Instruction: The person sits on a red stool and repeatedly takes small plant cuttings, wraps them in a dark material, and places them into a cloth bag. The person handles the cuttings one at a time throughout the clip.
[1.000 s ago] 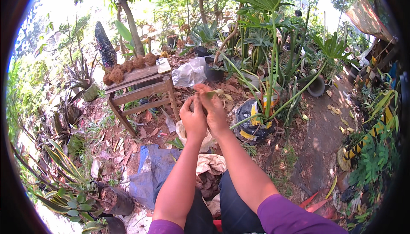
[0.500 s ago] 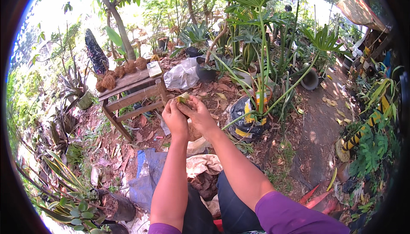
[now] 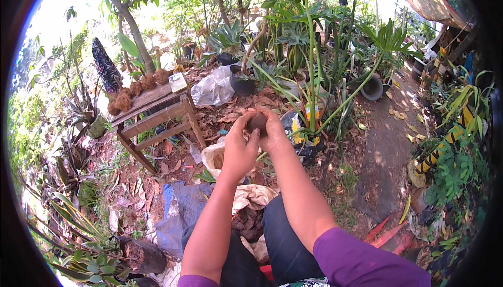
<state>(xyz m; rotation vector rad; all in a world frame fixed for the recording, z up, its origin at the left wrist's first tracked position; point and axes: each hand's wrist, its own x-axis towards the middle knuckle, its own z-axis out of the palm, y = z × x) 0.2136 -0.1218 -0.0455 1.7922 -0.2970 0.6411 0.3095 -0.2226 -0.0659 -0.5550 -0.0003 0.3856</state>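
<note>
Both hands meet in front of me, cupped around a dark brown lump of soil (image 3: 257, 123). My left hand (image 3: 240, 149) presses it from the left with its thumb raised against it. From the right, my right hand (image 3: 274, 135) curls its fingers around the lump's far side. Part of the lump is hidden by the fingers. Below them, between my knees, an open pale sack (image 3: 255, 196) holds dark, clumpy soil (image 3: 248, 223). Just left of my left wrist stands a whitish bag (image 3: 210, 159) with light brown material inside.
A small wooden table (image 3: 157, 97) at the left carries several brown fibre balls (image 3: 149, 81) and a small pale box (image 3: 177, 81). A tall potted plant (image 3: 310, 77) rises ahead on the right. Blue-grey sheeting (image 3: 181, 211) lies at my left, beside a dark pot (image 3: 144, 254).
The yellowish-green piece pinched in my hands is out of sight; a dark soil lump is now between them. My hands have shifted right in view and cupped together.
</note>
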